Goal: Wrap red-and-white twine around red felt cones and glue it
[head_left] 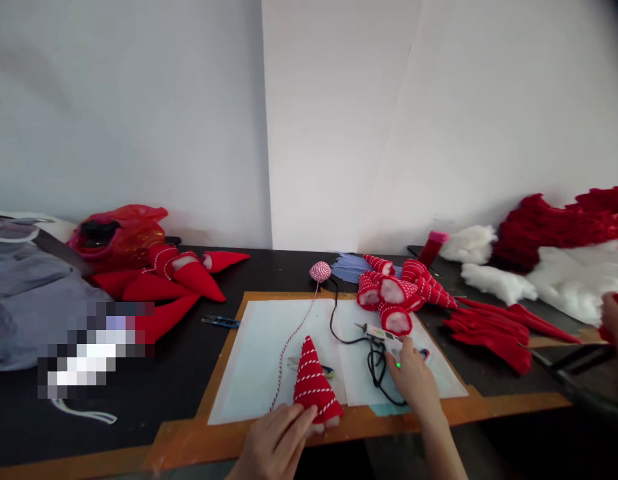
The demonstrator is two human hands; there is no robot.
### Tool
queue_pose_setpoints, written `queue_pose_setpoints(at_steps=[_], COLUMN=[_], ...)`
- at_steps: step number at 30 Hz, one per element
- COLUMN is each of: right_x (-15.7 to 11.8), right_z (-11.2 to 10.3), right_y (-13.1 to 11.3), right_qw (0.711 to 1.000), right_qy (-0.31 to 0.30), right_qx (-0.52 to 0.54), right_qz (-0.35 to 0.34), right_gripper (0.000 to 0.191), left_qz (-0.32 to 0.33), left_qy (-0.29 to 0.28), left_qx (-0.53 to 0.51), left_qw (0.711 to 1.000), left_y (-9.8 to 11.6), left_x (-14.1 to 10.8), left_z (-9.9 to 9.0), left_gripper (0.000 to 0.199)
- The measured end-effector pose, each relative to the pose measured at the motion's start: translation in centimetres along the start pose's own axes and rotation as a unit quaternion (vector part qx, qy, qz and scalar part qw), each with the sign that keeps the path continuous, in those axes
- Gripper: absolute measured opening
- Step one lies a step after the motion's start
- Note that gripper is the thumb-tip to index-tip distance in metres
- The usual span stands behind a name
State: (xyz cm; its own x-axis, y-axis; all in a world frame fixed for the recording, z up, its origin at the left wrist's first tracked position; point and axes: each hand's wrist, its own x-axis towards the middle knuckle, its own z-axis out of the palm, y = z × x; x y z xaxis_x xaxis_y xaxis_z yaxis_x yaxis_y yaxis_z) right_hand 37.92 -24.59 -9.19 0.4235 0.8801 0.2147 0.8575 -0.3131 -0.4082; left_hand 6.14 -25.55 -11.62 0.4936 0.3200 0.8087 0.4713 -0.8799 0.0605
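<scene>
Left hand (pixel 273 445) curled around the base of a red felt cone (pixel 313 387) wrapped in red-white twine, on the near edge of the pale work sheet (pixel 269 360). Right hand (pixel 413 380) closed on a corded glue gun (pixel 383 339), above the sheet. Twine ball (pixel 320 271) and stuffed red cones (pixel 389 293) just past the sheet's far edge.

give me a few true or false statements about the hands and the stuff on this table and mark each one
The left hand rests on a red felt cone. True.
The right hand holds a corded white tool. True.
The ball of twine sits on the pale sheet. False: it is on the black tabletop, beyond the sheet.
The blue-handled snips lie on the sheet. False: they lie on the tabletop, left of it.
</scene>
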Motion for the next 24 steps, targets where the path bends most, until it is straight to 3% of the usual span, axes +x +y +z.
queue_pose_setpoints(at_steps=[6,11,13,15,19,24], right_x=[-0.6,-3.3,-5.4,-7.6,-9.6,-5.8], right_z=[0.7,0.0,-0.9,-2.0,-4.8,-10.2], right_y=[0.6,0.5,0.0,-0.4,-0.3,2.0], right_qw=[0.988,0.935,0.907,0.886,0.918,0.934], right_qy=[0.047,0.145,0.141,0.090,0.017,0.033], right_qx=[0.137,0.306,0.382,0.444,0.396,0.354], right_qz=[0.050,0.102,0.110,0.100,0.003,-0.035], right_gripper=[0.044,0.058,0.055,0.046,0.029,0.025], left_qz=[-0.018,-0.018,-0.018,-0.022,-0.038,-0.049], left_qy=[0.001,-0.013,-0.014,-0.004,0.017,0.019], left_qx=[-0.039,-0.031,-0.039,-0.048,-0.053,-0.029], left_qw=[0.999,0.999,0.999,0.999,0.998,0.998], left_y=[0.6,0.2,0.2,0.3,0.7,0.7], left_x=[-0.1,-0.6,-0.5,-0.2,0.4,0.3], left_z=[0.1,0.4,0.4,0.3,0.2,0.8], left_gripper=[0.025,0.028,0.029,0.029,0.026,0.029])
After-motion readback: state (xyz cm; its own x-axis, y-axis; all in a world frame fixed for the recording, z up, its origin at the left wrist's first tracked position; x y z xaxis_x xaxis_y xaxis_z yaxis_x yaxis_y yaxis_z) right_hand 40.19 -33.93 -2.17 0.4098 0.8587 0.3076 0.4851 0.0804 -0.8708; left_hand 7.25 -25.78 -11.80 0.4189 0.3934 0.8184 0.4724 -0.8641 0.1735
